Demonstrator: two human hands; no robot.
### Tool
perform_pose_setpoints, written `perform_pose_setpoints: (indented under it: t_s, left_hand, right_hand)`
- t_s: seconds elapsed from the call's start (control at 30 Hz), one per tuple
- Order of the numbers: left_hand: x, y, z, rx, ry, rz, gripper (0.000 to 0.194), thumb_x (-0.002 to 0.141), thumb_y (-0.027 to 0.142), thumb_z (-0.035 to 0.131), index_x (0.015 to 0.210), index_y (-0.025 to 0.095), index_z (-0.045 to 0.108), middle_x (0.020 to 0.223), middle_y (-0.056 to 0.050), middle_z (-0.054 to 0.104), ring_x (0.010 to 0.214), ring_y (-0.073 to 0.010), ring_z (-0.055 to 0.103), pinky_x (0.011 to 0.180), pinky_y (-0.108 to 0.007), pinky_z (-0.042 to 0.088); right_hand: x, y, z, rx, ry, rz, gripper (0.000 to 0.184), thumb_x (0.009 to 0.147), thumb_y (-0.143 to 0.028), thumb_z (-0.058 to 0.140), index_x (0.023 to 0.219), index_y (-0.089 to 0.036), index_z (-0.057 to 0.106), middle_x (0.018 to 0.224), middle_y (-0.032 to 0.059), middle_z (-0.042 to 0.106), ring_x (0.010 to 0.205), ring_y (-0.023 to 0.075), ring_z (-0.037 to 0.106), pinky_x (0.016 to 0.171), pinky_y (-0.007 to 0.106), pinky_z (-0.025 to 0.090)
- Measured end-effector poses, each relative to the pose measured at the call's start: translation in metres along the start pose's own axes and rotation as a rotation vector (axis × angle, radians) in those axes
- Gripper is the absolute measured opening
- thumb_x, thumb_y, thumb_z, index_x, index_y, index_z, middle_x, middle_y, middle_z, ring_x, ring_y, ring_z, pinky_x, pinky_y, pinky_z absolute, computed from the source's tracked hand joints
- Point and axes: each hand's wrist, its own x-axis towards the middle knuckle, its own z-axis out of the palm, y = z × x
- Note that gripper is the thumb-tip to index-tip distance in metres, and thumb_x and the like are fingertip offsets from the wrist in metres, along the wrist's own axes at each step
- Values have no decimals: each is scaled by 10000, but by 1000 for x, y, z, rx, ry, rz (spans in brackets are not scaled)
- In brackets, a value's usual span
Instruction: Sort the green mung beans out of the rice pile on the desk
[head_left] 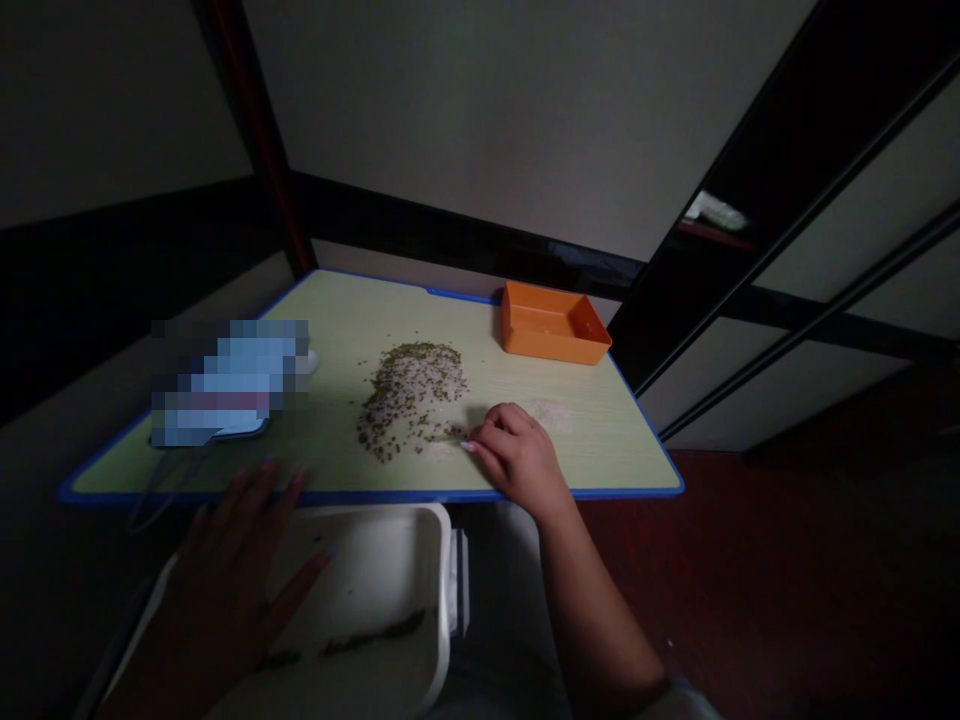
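A loose pile of mixed small grains or beans [420, 385], pale, green and dark brown, spreads over the middle of the pale table [345, 310]. At its lower right edge my right hand [517, 455] rests on the tabletop, fingers curled and thumb against them. Whatever is pinched there is too small to make out. A thin patch of pale grains [551, 412] lies just right of that hand. My left hand [244, 545], fingers spread, is over a white plastic bin [442, 620] below the table's front edge. Dark green bits [375, 632] lie inside the bin.
An orange open box [555, 335] stands at the table's back right, with a few specks inside. On the left is a blurred-out device [232, 385] with a cable [161, 490]. A blue rim edges the table, and a wall panel [480, 120] rises behind.
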Motion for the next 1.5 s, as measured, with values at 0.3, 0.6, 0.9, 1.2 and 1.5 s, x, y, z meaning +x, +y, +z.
perform_pose_setpoints:
  t_s: [0.3, 0.6, 0.9, 1.2, 1.5]
  left_hand:
    - [1, 3, -2, -67, 2, -50, 737, 945, 499, 391, 1608, 328, 119, 1686, -170, 292, 1548, -422, 301, 1155, -734, 381]
    - [1, 2, 1, -84, -11, -60, 744, 936, 545, 380, 1606, 325, 142, 1675, -175, 315, 1533, -443, 323, 1138, -755, 384]
    - [0, 6, -3, -149, 2, -96, 768, 912, 640, 387, 1597, 378, 159, 1692, -128, 303, 1546, -416, 312, 1194, -730, 337]
    - [3, 7, -5, -177, 6, -115, 817, 880, 734, 383, 1591, 387, 182, 1691, -123, 311, 1552, -409, 301, 1211, -719, 315]
    - [1, 7, -4, -159, -16, -123, 766, 913, 649, 391, 1595, 371, 176, 1704, -114, 278, 1568, -388, 269, 1225, -710, 298]
  right_hand:
    - [0, 2, 2, -4, 59, -29, 228, 1010, -308, 609, 871, -196, 749, 910, 75, 626, 866, 202, 571, 745, 308, 460]
    - [0, 3, 1, 35, 55, -53, 215, 999, -315, 630, 890, -192, 769, 935, 82, 629, 867, 201, 575, 744, 313, 464]
    - [-2, 3, 2, 18, 80, -20, 216, 1001, -293, 619, 867, -204, 762, 926, 79, 625, 860, 200, 560, 745, 318, 456]
    - [-2, 4, 4, 33, 113, -69, 227, 1009, -287, 603, 882, -190, 764, 919, 84, 625, 850, 199, 564, 738, 314, 452]
    - [-2, 4, 3, 28, 74, -47, 214, 1001, -298, 624, 910, -188, 784, 952, 93, 643, 887, 215, 577, 770, 332, 467]
